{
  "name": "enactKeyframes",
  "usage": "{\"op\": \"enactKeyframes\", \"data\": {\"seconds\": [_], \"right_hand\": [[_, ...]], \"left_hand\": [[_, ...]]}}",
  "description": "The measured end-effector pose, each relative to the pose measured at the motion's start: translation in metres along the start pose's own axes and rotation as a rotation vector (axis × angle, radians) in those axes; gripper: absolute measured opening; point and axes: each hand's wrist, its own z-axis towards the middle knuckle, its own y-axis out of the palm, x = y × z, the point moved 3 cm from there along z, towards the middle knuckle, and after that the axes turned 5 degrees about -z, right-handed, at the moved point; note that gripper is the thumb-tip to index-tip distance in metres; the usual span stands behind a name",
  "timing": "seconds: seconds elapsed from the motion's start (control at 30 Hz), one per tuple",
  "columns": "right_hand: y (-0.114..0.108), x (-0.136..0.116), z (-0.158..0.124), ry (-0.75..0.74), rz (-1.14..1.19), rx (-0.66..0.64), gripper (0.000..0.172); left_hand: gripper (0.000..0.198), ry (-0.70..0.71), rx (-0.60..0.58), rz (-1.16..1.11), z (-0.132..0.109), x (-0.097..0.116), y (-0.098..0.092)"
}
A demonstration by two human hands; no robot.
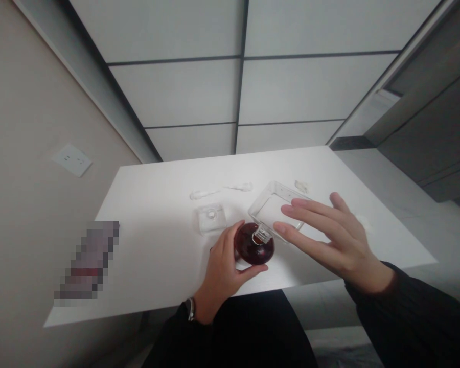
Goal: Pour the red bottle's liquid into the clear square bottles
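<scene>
My left hand (226, 260) is wrapped around a round, dark red glass bottle (249, 250) near the table's front edge. A transparent, ribbed neck piece (263, 233) sticks up from the bottle's top, tilted to the right. To the right of the bottle my right hand (329, 237) hovers with its fingers stretched out and apart, holding nothing. Behind the bottle, a rectangular transparent plastic box (266, 197) lies partly hidden by the right fingers. A small square transparent block (210, 220) with a round opening in its middle sits left of it.
A twisted transparent strip (220, 190) lies farther back on the white table (153, 230), and a crumpled piece of film (301, 186) is at the back right. A blurred-out flat item (88, 260) is at the left edge. A wall outlet (72, 160) is on the left wall.
</scene>
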Motion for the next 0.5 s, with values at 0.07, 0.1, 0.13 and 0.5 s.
{"op": "enactKeyframes", "data": {"seconds": [0.07, 0.1, 0.13, 0.5], "right_hand": [[0.0003, 0.0004, -0.0007, -0.014, -0.006, -0.011, 0.048], [0.0005, 0.0006, -0.0009, -0.021, -0.009, -0.016, 0.049], [0.0005, 0.0008, -0.001, -0.028, -0.011, -0.018, 0.048], [-0.0005, 0.0014, 0.0019, -0.03, -0.004, -0.011, 0.046]], "left_hand": [[0.089, 0.003, 0.003, -0.005, 0.0004, 0.0006, -0.0003], [0.089, 0.001, 0.003, -0.006, 0.0006, 0.0009, -0.0004], [0.089, -0.002, 0.003, -0.006, 0.0007, 0.0011, -0.0006], [0.088, 0.046, 0.02, 0.011, 0.0008, 0.0003, 0.0001]]}}
